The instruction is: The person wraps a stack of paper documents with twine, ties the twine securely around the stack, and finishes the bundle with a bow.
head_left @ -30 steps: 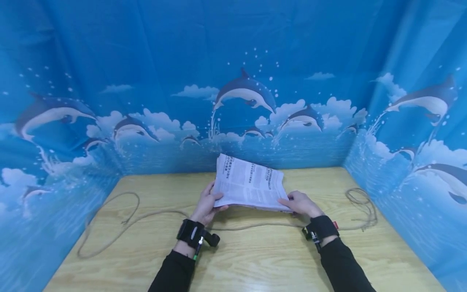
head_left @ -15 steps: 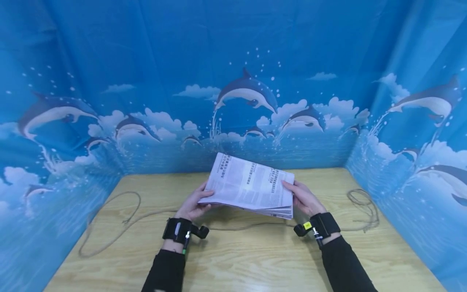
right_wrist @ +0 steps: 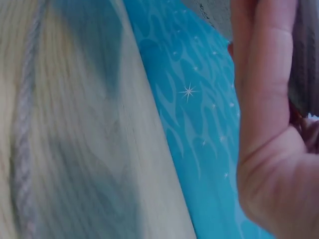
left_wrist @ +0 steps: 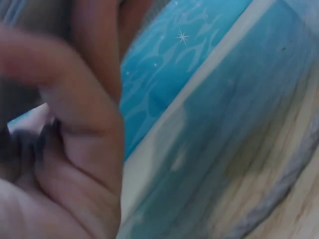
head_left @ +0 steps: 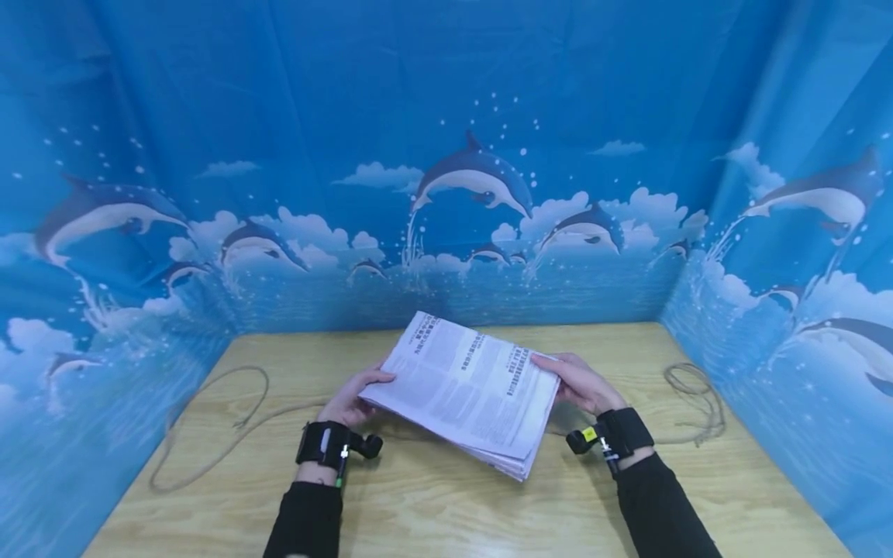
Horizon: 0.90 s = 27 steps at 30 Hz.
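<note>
A thick stack of folded newspaper (head_left: 453, 391) is held up above the table between both hands, its near right corner hanging lowest. My left hand (head_left: 351, 400) grips the left corner, thumb on top and fingers underneath. At the right edge, my right hand (head_left: 580, 384) holds it likewise, thumb over the printed face. In the left wrist view the left hand (left_wrist: 84, 154) shows curled fingers; the paper is mostly dark or cut off there. The right wrist view has the right hand (right_wrist: 269, 129) beside the newspaper's dark edge. Fingers under the stack are hidden in the head view.
A thin rope (head_left: 260, 425) runs across the wooden table (head_left: 446, 519) beneath the newspaper, looping at the left. Its other end lies coiled (head_left: 713, 403) at the right. Blue dolphin-print curtains (head_left: 314, 155) enclose the table at the back and sides.
The newspaper has come nearer and turned, its near right corner swinging toward me. My left hand has moved left and nearer; the right hand has shifted along the right edge. The rope stays put.
</note>
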{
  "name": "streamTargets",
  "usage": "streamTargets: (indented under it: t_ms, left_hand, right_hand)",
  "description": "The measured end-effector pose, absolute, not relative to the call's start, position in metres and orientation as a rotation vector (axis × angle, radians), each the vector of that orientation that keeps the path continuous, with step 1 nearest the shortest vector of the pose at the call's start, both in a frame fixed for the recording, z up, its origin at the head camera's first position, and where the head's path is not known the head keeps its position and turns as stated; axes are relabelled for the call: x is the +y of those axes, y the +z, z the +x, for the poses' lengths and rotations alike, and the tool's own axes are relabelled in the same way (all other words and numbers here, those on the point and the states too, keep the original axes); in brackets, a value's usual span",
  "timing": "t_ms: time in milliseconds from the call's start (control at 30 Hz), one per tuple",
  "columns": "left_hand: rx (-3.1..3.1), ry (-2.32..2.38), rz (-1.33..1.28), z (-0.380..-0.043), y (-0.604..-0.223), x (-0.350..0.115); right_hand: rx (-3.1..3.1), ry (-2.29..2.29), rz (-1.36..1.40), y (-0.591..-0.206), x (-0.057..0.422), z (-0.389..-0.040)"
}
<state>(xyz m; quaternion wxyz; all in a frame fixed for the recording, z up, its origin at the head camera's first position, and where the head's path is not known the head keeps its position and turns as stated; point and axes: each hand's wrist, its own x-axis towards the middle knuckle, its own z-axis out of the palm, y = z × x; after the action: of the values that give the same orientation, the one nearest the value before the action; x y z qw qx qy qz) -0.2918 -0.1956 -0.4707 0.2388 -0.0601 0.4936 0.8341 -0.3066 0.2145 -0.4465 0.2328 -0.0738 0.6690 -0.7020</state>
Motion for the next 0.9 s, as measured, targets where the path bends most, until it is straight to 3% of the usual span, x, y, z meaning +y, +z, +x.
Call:
streamTargets:
  t_ms: [367, 567, 900]
  left_hand:
    - [0.775, 2.638, -0.173, -0.29, -0.467, -0.183]
    - [0.941, 2.661, -0.021, -0.277, -0.464, -0.153]
    - [1.355, 2.644, -0.36, -0.273, -0.458, -0.132]
  right_hand:
    - [1.87, -2.021, -0.188, -0.455, 0.199, -0.302]
    - [1.824, -1.993, -0.287, -0.459, 0.197, -0.299]
    - [1.554, -1.729, -0.478, -0.453, 0.192, -0.29]
